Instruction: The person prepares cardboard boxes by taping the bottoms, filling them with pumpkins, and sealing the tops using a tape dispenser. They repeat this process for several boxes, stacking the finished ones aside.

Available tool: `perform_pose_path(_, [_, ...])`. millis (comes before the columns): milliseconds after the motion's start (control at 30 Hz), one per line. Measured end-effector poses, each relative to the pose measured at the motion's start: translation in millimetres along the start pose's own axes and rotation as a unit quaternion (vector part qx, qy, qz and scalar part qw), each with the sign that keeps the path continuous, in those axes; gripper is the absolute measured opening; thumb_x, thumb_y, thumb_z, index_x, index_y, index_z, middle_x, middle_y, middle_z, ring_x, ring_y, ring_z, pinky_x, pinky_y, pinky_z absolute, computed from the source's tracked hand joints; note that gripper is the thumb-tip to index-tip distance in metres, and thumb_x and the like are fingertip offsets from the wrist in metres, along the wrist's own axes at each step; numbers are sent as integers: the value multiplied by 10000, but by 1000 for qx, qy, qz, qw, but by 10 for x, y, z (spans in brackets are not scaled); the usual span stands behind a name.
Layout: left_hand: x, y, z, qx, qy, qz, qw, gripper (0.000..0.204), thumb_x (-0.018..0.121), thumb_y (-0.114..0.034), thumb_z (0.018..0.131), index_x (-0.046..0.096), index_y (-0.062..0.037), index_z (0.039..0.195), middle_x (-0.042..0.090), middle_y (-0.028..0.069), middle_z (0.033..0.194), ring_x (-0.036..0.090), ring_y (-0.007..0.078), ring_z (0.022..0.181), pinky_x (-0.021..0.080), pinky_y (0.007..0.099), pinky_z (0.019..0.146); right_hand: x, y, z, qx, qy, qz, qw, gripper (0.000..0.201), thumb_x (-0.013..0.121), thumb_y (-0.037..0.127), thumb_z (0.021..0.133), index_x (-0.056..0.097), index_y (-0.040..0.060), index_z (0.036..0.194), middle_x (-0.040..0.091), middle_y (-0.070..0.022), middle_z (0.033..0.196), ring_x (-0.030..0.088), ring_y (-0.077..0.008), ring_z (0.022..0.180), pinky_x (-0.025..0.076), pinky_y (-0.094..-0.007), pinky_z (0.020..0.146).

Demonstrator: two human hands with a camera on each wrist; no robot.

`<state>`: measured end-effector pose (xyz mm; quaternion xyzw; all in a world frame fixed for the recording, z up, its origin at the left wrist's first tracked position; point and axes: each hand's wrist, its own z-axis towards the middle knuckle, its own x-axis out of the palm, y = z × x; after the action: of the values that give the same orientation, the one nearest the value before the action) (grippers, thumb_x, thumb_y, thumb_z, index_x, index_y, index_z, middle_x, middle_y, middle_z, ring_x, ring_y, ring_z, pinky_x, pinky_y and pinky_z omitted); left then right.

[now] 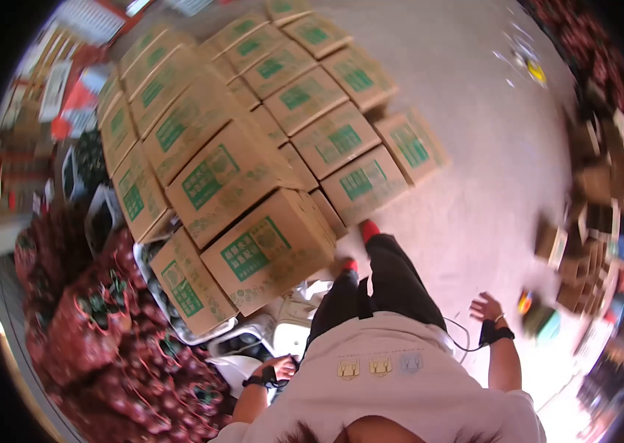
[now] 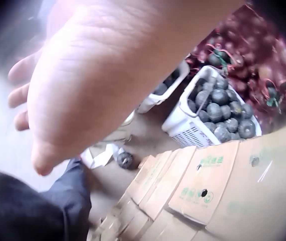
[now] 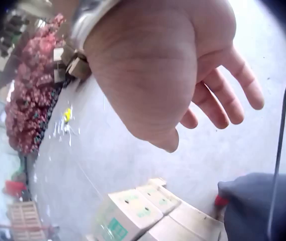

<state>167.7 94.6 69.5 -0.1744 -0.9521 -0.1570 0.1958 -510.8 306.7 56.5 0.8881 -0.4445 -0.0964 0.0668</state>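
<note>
Brown cartons with green print: stacked in rows before the person, toward the left of my head view, both hands apart from them. Left hand: fingers relaxed, holding nothing, hanging at the nearer end of the stack. Right hand: fingers extended, holding nothing, out over the floor. White crate: beside the cartons, filled with dark round produce. Red mesh sacks: heaped at left, as I see it. Loose boxes: toward my right edge.
</note>
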Motion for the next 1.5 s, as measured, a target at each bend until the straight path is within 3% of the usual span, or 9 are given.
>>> perform_pose_path(133, [-1087,-230,-472,-84,-23,306,948,543,556,-435,813,488,-72,1211,547,115,1142,535,224,1013,422,371,874,-710,-1338,-442,-36,-97,126,987,471,526,410,833,421,154,1215,546,-144,1089,542,-291,961,460,-482,773])
perform_pose_path(233, [-1832,-289,-605,-55,82,711,696,516,578,-409,792,540,-64,1175,614,118,1047,594,216,912,456,357,814,-1109,-2361,-645,54,-162,-53,984,365,537,358,824,489,129,1105,558,-89,862,550,-215,674,481,-391,538])
perform_pose_path(300, [-958,-549,-846,4,-8,800,600,363,566,-314,810,629,-20,1011,653,110,878,622,197,760,487,332,698,-1348,-2945,-692,79,-153,-134,976,267,518,327,823,534,113,981,527,-55,725,510,-180,619,457,-362,508])
perform_pose_path(400, [94,-1006,-126,147,-97,723,668,337,556,-282,822,624,-6,1003,649,112,880,618,188,751,490,313,681,-1343,-3738,-641,-11,-28,189,982,207,392,390,808,467,201,771,434,21,644,450,-181,631,344,-402,534])
perform_pose_path(633, [2355,-1718,1114,246,-63,565,785,356,519,-289,880,547,-10,1099,626,140,897,605,196,790,494,310,673,65,-3732,-872,-121,-150,-276,941,415,474,364,838,547,138,1179,601,-135,1085,599,-292,933,479,-354,804])
perform_pose_path(900, [3181,-1512,2879,154,-57,748,643,234,514,-232,855,572,-15,920,608,89,749,578,173,637,476,291,573,-1176,-4741,-921,31,-146,180,972,400,473,324,834,581,42,1096,626,-122,1017,629,-248,858,517,-359,709])
perform_pose_path(1000, [3853,-1192,3319,87,-120,743,653,216,523,-232,843,575,-29,896,604,83,724,575,177,620,475,294,557,-1875,-4858,-960,-1,-182,-42,982,383,467,350,831,613,82,1063,616,-115,1058,583,-284,972,464,-374,834])
perform_pose_path(1200, [5964,-556,3742,118,-93,618,772,178,538,-229,833,578,-58,860,600,62,704,571,159,602,473,280,520,-3555,-3679,-1035,-210,-185,274,920,338,506,293,840,613,19,1006,635,-74,826,606,-128,778,505,-267,651])
perform_pose_path(1500, [10043,1515,4288,341,200,663,635,245,517,-219,883,594,-26,1014,604,42,815,573,111,665,475,232,590,-4799,-1133,-1404,-399,138,88,902,573,513,526,824,619,-35,875,645,-122,764,635,-180,705,521,-258,643])
